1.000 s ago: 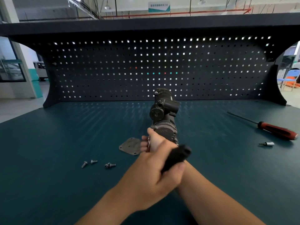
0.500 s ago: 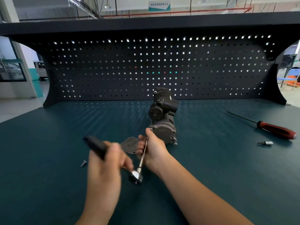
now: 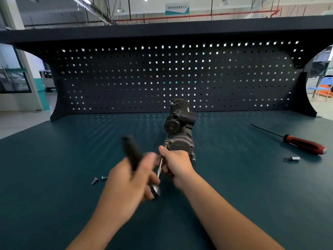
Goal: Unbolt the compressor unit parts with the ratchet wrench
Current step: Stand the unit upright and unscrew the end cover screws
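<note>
ratchet wrench [image 3: 131, 152] swung back toward the compressor unit [image 3: 180, 134], gripped in my left hand [image 3: 129, 179]; my right hand [image 3: 175, 163] pinches its extension bar [image 3: 160, 166]. another loosening stroke, i judge.

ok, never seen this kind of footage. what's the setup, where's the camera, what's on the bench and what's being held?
There is no robot here. A person works with bare hands, and the single picture comes from a wide-angle camera worn on the head. It looks forward and down, so the forearms enter from the bottom edge.

The left hand grips the black handle of a ratchet wrench; hand and handle are both blurred. The right hand holds the wrench's thin silver extension bar. The bar's far end meets the dark grey metal compressor unit, which stands on the teal workbench top.

Left of the hands lie two small loose silver bolts. To the right lie a long red-handled screwdriver and a small silver bit. A dark perforated back panel stands behind.
</note>
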`<state>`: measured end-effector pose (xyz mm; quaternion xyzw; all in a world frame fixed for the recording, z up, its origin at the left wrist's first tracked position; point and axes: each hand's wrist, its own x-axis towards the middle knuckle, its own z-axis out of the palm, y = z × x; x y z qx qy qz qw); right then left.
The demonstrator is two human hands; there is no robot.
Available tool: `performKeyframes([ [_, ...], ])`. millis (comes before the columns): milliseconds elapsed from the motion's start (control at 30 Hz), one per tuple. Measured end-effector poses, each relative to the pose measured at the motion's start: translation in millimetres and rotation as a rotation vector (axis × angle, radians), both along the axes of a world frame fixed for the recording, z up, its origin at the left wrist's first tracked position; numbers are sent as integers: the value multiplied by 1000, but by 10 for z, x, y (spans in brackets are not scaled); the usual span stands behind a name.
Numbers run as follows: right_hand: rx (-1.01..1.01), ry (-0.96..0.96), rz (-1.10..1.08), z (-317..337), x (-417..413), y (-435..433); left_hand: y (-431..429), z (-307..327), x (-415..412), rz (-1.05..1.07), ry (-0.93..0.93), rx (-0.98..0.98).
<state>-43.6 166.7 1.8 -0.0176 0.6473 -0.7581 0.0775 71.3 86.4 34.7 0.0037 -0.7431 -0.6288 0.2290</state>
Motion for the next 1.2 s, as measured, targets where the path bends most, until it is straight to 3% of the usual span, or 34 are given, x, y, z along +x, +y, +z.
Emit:
performKeyframes([
  [100,-145,-88,81,20,26,10,-197,-132,-14,-37,-54,626],
  [167,-169,-114,111,28,22,13,-223,-221,-8,12,-35,729],
  [233,-66,-93,98,32,47,7,-169,-255,35,38,34,506],
  [400,74,-22,-10,34,64,61,-97,-342,84,48,196,-530],
  [467,69,1,-20,44,73,66,-70,-389,88,39,217,-603],
  [533,34,-17,-10,50,66,57,-20,-386,93,79,239,-457],
  [600,-36,-84,8,50,51,40,-9,-357,70,146,190,-70],
  [700,-192,-182,68,47,32,23,-116,-340,29,66,55,688],
  [767,-247,-202,116,56,34,32,-166,-339,28,22,15,903],
  [833,-163,-176,125,72,36,49,-151,-339,31,15,7,781],
  [867,-94,-156,116,78,41,59,-123,-346,36,35,25,589],
  [967,66,-54,80,74,75,67,-60,-338,62,108,176,-240],
  [1033,69,10,47,44,84,67,-46,-310,65,55,242,-618],
  [1133,35,29,25,33,84,76,3,-258,43,15,283,-724],
  [1200,62,13,18,56,86,77,44,-231,41,37,282,-523],
])
